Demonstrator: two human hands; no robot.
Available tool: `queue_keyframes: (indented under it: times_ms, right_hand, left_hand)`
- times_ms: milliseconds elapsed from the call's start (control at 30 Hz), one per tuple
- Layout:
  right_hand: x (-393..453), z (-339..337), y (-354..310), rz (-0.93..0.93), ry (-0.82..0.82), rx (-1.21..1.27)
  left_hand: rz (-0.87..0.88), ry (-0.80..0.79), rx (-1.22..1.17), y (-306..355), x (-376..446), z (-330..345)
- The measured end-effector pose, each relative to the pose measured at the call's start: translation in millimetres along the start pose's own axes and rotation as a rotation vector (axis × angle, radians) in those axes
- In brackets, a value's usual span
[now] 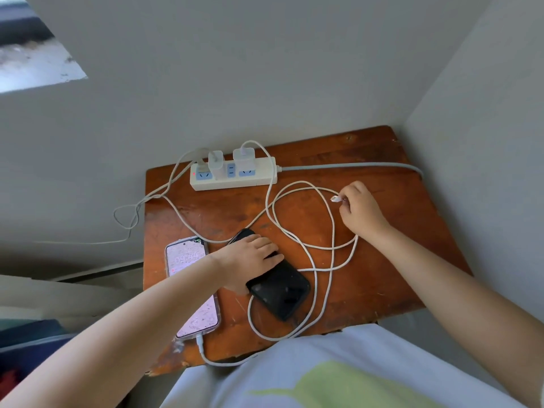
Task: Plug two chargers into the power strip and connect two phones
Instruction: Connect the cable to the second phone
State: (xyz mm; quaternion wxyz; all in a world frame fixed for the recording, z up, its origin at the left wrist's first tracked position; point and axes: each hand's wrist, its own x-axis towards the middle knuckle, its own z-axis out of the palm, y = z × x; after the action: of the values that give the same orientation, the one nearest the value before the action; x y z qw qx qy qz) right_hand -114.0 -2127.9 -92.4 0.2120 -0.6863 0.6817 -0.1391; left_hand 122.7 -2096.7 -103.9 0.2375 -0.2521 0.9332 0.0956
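A: So, where does everything sit relative to the power strip (234,175)?

B: The strip lies at the far edge of the wooden table (368,290), against the wall. Two white chargers stand plugged into its top: the left charger (217,166) and the right charger (243,159).

A: And the phones?

B: Both lie nearer the person than the strip. The lit phone (192,287) is closer to the table's left edge, with a white cable (176,210) plugged into its near end. The black phone (279,287) lies just right of it, screen dark.

A: The hands?

B: The left hand (250,257) rests flat on the black phone's far half, fingers together and stretched over it. The right hand (360,210), to the right of the strip and a little nearer, has its fingertips pinched on the cable plug (335,198), lifted off the table.

A: The rest of that cable?

B: The second cable (323,245) runs from the right charger and loops loosely across the table, around the black phone.
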Motion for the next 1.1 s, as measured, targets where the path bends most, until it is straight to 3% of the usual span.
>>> queue_keyframes:
  times_ms: [167, 267, 467, 633, 867, 1100]
  right_hand:
    - [-18.7, -25.8, -30.3, 0.061, -0.387, 0.358]
    - [-28.8, -32.6, -49.0, 0.054, -0.474, 0.431]
    - [-34.7, -18.0, -70.5, -0.228, -0.287, 0.249]
    - [-41.3, -10.1, -64.7, -0.467, -0.014, 0.2]
    - [-45.7, -4.2, -62.5, -0.528, 0.007, 0.229]
    - [-43.8, -5.9, -62.0, -0.542, -0.001, 0.257]
  left_hand:
    - [-0.151, 0.496, -0.147, -5.0, -23.5, 11.4]
    - [-0.285, 0.631, -0.296, -2.4, -40.8, 16.2]
    - [-0.367, 0.654, -0.346, -4.6, -58.7, 24.0]
    - [-0.423, 0.693, -0.391, 0.6, -60.2, 30.1]
    - [-0.475, 0.736, -0.505, 4.6, -54.4, 35.3]
    - [-0.451, 0.729, -0.474, -0.7, -50.8, 32.5]
